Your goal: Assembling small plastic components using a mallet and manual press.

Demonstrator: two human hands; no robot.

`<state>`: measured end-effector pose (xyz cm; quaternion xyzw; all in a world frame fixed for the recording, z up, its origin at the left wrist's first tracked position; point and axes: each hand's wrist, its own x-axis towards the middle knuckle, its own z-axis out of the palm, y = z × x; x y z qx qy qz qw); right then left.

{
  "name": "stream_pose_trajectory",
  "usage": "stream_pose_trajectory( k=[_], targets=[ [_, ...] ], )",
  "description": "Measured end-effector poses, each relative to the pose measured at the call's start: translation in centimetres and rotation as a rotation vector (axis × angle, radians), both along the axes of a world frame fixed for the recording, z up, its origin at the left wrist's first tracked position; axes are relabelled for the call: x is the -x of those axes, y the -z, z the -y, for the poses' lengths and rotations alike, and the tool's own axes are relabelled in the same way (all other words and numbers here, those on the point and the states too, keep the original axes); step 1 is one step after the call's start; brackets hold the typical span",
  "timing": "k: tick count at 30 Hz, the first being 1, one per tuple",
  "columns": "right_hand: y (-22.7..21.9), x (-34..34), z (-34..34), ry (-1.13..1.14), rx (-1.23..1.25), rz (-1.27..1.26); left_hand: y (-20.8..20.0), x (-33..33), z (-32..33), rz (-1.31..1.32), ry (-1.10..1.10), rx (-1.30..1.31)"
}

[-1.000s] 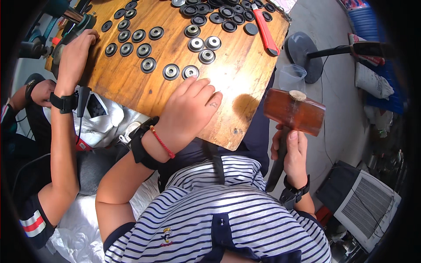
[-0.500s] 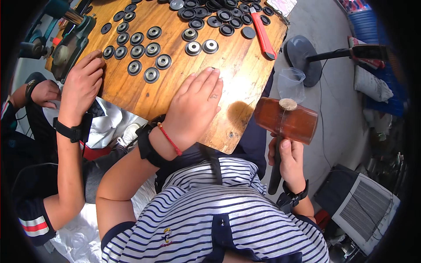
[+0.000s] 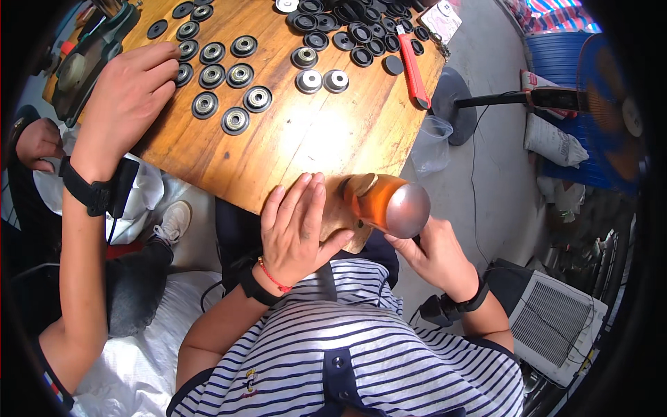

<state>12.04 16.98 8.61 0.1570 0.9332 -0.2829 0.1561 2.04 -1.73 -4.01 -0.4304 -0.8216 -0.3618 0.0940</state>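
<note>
My right hand [image 3: 441, 257] grips a mallet with an amber, see-through head [image 3: 389, 205]. The head is tilted, one round face toward me, above the near right corner of the wooden table [image 3: 278, 156]. My hand and the head hide most of the handle. Just left of the mallet my left hand [image 3: 295, 233] lies palm down at the table's near edge, fingers stretched out and holding nothing. Farther off, two black discs with silver centres, a left one [image 3: 309, 81] and a right one [image 3: 336, 81], lie side by side.
Another person's hand [image 3: 135, 97] reaches in from the left to several black discs with metal bearings [image 3: 235, 121]. Black rubber caps [image 3: 361, 33] are heaped at the back. A red utility knife [image 3: 415, 73] lies by the right edge. Beyond stands a fan [image 3: 611, 115].
My left hand has drawn back from mid-table to the near edge. My right hand has brought the mallet left, over the table corner. The other person's hand has moved onto the discs.
</note>
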Motion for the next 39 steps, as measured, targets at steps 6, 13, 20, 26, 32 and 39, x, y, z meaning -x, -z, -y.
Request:
stream_pose_trajectory(
  k=[6,13,20,26,32,39],
  targets=[
    [-5.4,0.5,1.9,0.437,0.598,-0.387,-0.4,-0.8,1.2,0.033,-0.057,0.005],
    [-1.4,2.0,0.3,0.145,0.134,0.133,-0.9,-0.2,0.8,0.109,0.037,-0.002],
    [0.5,-1.8,1.1,0.663,0.653,-0.329,-5.3,2.6,-1.0,0.274,0.219,0.115],
    [2.4,-4.1,0.4,0.669,0.722,-0.323,-5.2,5.9,-1.0,-0.090,0.387,0.296],
    [2.9,-5.1,0.0,0.726,0.716,-0.353,-6.4,11.4,-4.2,-0.204,0.240,0.312],
    [2.7,-5.6,0.1,0.627,0.717,-0.385,-5.9,7.1,-5.0,-0.072,0.391,0.428]
  ],
)
